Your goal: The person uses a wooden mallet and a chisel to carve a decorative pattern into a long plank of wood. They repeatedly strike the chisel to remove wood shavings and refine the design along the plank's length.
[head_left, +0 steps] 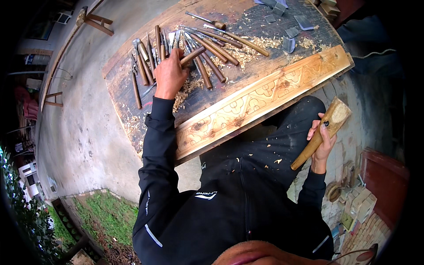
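My left hand (171, 76) is closed around a carving chisel (193, 56) above a spread of tools on the bench. Its wooden handle sticks out to the right of my fingers; the fingertips are partly hidden. Around it lie several chisels and gouges (205, 70) with brown wooden handles, pointing various ways. My right hand (323, 143) grips a wooden mallet (331, 123) at the right, beside my knee, its thick pale end upward. Along the near edge of the bench lies a long pale board (260, 101) with outlined curved motifs between zigzag bands.
The worn wooden bench (128, 66) carries scattered wood shavings (260, 43). Grey sheet pieces (289, 44) lie at its far right. A wooden trestle (99, 24) stands on the concrete floor at far left. Wood blocks (360, 203) sit low at the right, near a red panel (384, 181).
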Demonstrator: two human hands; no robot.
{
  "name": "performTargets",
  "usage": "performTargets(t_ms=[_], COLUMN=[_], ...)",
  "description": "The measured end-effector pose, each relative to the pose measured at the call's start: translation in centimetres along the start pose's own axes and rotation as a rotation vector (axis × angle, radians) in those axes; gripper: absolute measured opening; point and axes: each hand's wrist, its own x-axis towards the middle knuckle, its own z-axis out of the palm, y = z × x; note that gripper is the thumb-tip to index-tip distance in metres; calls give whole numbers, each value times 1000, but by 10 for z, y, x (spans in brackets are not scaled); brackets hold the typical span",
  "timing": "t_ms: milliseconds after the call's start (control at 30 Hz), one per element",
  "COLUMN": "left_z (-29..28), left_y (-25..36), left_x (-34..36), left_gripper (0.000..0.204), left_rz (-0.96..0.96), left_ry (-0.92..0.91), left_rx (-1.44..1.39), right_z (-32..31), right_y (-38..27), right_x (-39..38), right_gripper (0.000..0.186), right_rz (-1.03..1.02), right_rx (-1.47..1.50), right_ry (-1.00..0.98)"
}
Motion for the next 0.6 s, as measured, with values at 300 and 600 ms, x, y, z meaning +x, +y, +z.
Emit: performTargets(t_ms=[300,600], left_z=[-2,-2], left_y=[7,-10], left_x=[6,-13], left_gripper=[42,42], left_rz=[-23,46], left_ry=[-35,35], left_rx=[51,89], right_z=[0,-1], right_y=[-4,-9], right_x=[-4,2], right_gripper=[41,19], right_rz=[18,13], right_rx=[54,120], right_ry=[23,-33])
